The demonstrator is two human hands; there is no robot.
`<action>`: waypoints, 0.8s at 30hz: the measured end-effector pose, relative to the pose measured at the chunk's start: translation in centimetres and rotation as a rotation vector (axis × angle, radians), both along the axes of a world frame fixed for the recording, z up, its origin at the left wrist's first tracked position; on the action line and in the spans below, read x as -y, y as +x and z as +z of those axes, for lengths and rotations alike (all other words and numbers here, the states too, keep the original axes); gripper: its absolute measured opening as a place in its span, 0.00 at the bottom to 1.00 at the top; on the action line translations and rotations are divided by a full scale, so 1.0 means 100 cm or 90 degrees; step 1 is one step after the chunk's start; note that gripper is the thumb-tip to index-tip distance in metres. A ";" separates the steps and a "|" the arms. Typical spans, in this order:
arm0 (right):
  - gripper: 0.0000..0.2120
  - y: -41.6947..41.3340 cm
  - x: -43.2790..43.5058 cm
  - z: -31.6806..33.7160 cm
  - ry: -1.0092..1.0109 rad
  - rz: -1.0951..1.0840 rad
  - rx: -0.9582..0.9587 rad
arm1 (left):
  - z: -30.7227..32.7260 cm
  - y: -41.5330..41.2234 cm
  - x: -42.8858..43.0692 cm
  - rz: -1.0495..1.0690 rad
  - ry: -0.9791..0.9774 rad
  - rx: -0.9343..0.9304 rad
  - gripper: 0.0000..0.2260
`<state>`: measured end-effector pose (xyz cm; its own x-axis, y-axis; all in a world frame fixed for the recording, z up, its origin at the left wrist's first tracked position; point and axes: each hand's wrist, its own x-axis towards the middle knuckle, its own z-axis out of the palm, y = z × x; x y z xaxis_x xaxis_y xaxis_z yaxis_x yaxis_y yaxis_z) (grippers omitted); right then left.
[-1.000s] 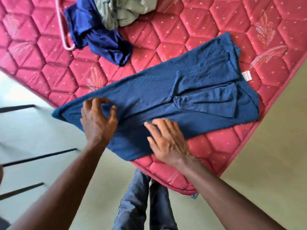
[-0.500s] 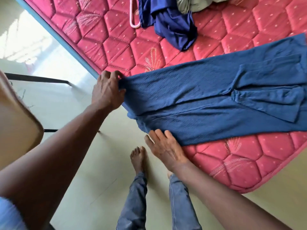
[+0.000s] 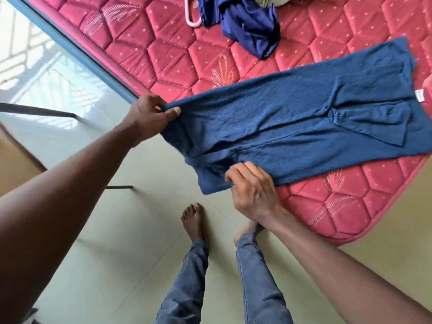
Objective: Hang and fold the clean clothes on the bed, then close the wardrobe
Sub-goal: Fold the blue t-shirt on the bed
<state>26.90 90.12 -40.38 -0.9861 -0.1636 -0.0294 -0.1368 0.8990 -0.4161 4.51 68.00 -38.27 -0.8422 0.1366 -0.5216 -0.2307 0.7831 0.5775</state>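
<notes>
Both hands, left hand point(image 3: 149, 115) and right hand point(image 3: 251, 185), pinch the blue garment's point(image 3: 292, 118) near end off the mattress point(image 3: 163, 50) edge.

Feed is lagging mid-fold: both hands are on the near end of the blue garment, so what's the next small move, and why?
Probably lift that end and carry it across toward the tag end. The left hand and right hand each pinch a corner of the blue garment, which hangs off the mattress edge, sleeves already folded in.
</notes>
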 end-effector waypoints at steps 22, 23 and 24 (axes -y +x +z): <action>0.29 0.002 -0.044 0.027 -0.635 -0.771 0.187 | 0.042 -0.013 -0.255 0.172 0.330 0.399 0.08; 0.36 0.003 -0.041 0.031 -0.495 -0.722 0.166 | 0.039 -0.014 -0.251 0.179 0.333 0.396 0.07; 0.41 0.003 -0.041 0.034 -0.341 -0.672 0.154 | 0.037 -0.016 -0.246 0.179 0.331 0.394 0.07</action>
